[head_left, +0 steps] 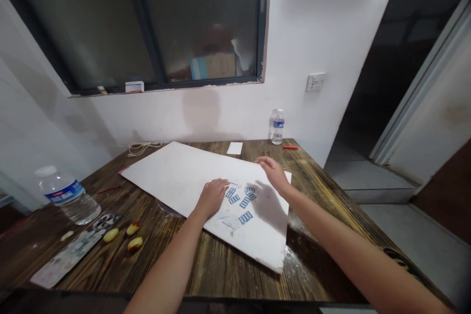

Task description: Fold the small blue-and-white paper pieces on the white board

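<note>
forearms [165, 270] are extended from the near edge of a dark plank worktop [224, 274]. the left hand [212, 198] is laid palm down on a white foam board [176, 176], with its fingers pressed together and nothing pinched. the right hand [271, 174] is held over the board's right side, with its fingers loosely spread and slightly curled and nothing gripped. small blue-printed paper pieces [245, 202] are scattered between the hands at uneven angles. the pieces could be pushed out of place by a sliding palm or a stray fingertip, since nothing appears to fix them down. a round clear object [167, 207] is seen at the board's left edge, partly beneath it, so the board could rock if pressed there. a pale smear [294, 261] is left beside the board's near corner; whether it is damp cannot be told. three small yellow-red fruits [133, 242] and a long printed strip [75, 250] are placed to the left, and a water bottle [68, 196] is laid on its side beyond them, where it could be rolled by a careless elbow. further off, a white paper slip [234, 148], a coil of pale cord [144, 147], an upright water bottle [278, 127] and a red stick [290, 147] are set along the wall [228, 113], below a dark window [195, 24].
</note>
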Demonstrator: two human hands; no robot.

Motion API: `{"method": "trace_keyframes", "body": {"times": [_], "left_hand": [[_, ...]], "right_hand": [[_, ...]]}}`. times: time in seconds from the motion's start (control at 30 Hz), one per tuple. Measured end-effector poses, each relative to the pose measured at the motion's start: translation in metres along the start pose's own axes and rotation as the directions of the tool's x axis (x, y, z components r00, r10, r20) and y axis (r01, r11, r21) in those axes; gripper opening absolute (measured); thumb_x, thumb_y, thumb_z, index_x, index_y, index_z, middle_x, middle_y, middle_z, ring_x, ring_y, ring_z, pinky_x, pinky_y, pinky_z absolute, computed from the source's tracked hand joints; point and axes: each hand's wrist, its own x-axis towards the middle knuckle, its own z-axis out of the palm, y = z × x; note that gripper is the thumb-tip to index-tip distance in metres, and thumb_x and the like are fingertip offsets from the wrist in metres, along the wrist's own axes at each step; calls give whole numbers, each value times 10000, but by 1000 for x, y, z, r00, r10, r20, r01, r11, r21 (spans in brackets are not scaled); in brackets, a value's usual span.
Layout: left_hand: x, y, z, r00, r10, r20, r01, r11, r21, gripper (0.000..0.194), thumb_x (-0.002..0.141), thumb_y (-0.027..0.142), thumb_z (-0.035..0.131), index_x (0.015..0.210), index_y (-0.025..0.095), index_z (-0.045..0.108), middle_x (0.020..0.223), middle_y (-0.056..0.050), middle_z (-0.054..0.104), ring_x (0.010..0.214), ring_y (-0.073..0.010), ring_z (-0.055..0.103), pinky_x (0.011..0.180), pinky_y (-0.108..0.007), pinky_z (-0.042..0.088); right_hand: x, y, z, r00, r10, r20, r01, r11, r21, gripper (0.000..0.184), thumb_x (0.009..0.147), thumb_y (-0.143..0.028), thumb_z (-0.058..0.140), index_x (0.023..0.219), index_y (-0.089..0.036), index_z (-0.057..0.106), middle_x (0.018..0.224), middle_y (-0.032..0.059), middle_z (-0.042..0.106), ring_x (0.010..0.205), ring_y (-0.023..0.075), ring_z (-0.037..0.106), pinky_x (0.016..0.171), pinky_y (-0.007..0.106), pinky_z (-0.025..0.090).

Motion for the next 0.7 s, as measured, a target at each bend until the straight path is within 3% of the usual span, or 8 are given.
{"method": "trace_keyframes", "body": {"times": [0.1, 0.27, 0.47, 0.7], "left_hand": [[0, -2, 2, 999, 20, 37, -20, 1000, 17, 354, 933, 232, 394, 1209, 263, 613, 1284, -26, 618, 1250, -208, 488, 1039, -393, 364], [-1, -2, 3, 994, 63, 88, -64, 998, 15, 365, 942, 259, 375, 1228, 255, 602, 1341, -26, 575, 1295, -215, 445, 1053, -424, 350], [-1, 1, 1, 994, 70, 88, -70, 998, -4, 376, 958, 314, 346, 1242, 256, 585, 1349, -25, 567, 1286, -205, 449, 1053, -424, 343], [-1, 1, 1, 988, 96, 121, -96, 995, -13, 397, 968, 351, 326, 1298, 297, 539, 1394, 0, 526, 1328, -207, 402, 1072, -423, 317]], "right_hand": [[-27, 1, 10, 977, -24, 212, 71, 973, -221, 296, 867, -297, 446, 1055, -209, 657, 1142, 70, 673, 1074, 218, 590, 961, 368, 418], [-49, 11, 16, 938, -99, 331, 256, 842, -474, 342, 934, -292, 398, 1163, -195, 633, 1205, 69, 649, 1180, 231, 519, 1028, 372, 362], [-46, 6, 17, 901, -67, 430, 312, 788, -532, 391, 955, -284, 367, 1288, -209, 555, 1345, 46, 564, 1327, 248, 400, 1086, 410, 305], [-33, -1, 27, 737, -35, 675, 492, 713, -500, 455, 955, -316, 352, 1402, -271, 425, 1469, 31, 423, 1414, 256, 255, 1112, 513, 239]]}}
